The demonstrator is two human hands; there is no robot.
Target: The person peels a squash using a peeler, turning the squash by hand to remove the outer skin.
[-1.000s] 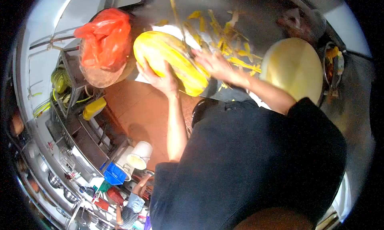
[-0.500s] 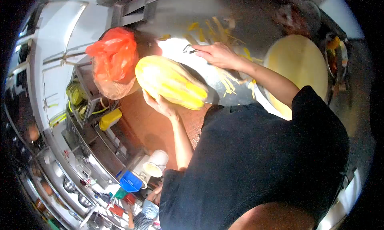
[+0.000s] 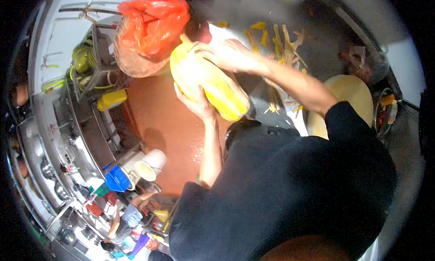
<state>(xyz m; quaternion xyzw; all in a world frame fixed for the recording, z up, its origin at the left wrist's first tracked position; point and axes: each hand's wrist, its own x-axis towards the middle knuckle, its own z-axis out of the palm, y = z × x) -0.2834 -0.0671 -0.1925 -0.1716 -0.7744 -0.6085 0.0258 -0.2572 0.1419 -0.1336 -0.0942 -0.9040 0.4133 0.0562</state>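
Observation:
My left hand (image 3: 198, 103) grips a big, long yellow squash (image 3: 206, 82) from its lower left side, holding it tilted above the floor by the worktop edge. Its surface is ridged and looks peeled over much of its length. My right hand (image 3: 222, 54) is closed at the upper end of the squash. The peeler seen in that hand half a second ago is now mostly hidden by the fingers. A yellow piece of peel or stem juts up at the squash's tip. Strips of yellow peel (image 3: 281, 45) lie scattered on the metal worktop (image 3: 244, 11) beyond my right arm.
A red plastic bag (image 3: 156, 27) sits in a basket (image 3: 136, 61) beside the squash. On the right are a round pale board (image 3: 346, 97) and a bowl of scraps (image 3: 385, 116). Buckets (image 3: 151, 165) stand on the red floor (image 3: 158, 111); other people (image 3: 129, 218) are farther back.
My right hand has moved from over the worktop onto the upper end of the squash. My left hand still holds the squash. The view has shifted, showing more people behind.

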